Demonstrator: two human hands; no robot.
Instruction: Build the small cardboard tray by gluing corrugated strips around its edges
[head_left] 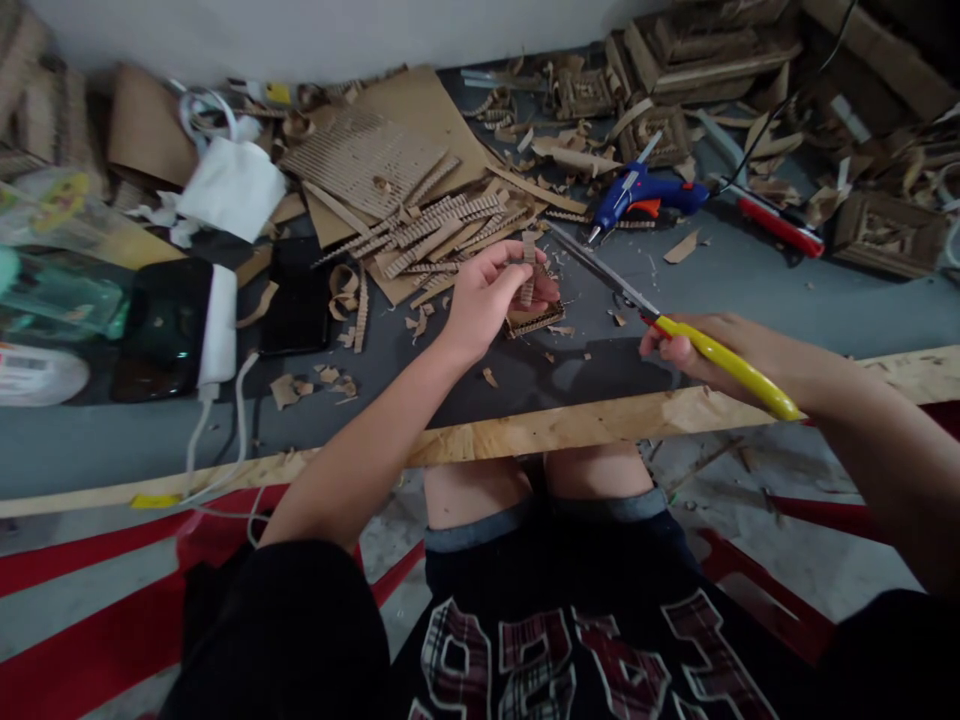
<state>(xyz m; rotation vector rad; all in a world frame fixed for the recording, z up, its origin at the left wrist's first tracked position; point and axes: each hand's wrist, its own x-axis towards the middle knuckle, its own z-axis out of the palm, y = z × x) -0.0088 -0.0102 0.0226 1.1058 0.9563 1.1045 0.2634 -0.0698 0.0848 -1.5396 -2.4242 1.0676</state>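
Observation:
Pinched in my left hand (491, 295) is a short corrugated cardboard strip (529, 265), held upright between thumb and fingers. Just under those fingers, a small square cardboard piece (534, 321) rests on the table. My right hand (709, 345) is closed around scissors with yellow handles (724, 365). Their long metal blades (600, 265) point up and left, with the tips near the strip but apart from it. Beyond my left hand lies a pile of cut corrugated strips (450, 230).
A blue glue gun (649, 195) and a red-handled tool (780, 225) lie behind the scissors. Cardboard sheets (375, 160) sit at the back, stacked cardboard frames (697, 50) at back right. Phones (296, 300), white cables and bottles (60, 290) are at left. A wooden strip (562, 428) edges the table.

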